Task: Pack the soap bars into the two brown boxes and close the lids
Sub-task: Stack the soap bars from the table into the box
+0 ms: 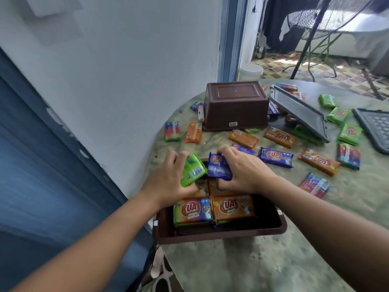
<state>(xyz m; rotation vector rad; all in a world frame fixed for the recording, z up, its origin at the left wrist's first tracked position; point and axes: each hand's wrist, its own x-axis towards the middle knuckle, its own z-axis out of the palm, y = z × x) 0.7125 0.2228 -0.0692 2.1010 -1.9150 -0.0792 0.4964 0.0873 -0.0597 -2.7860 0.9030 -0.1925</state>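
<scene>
An open brown box (219, 234) sits at the table's near edge with several soap bars laid flat inside, a rainbow one (192, 210) and an orange one (232, 207) nearest me. Over the box's far end, my left hand (168, 180) grips a green soap bar (192, 170), tilted. Beside it my right hand (242, 169) grips a blue soap bar (219, 166). A second brown box (235, 106) stands upside down further back. Two dark grey lids (299, 114) (376, 129) lie at the right, the first propped on bars.
Loose soap bars lie scattered over the round green marbled table (263, 260): orange (280, 137), blue (276, 157), green (350, 133), rainbow (172, 130). A white wall and blue door stand to the left. A fan stand and tiled floor show beyond the table.
</scene>
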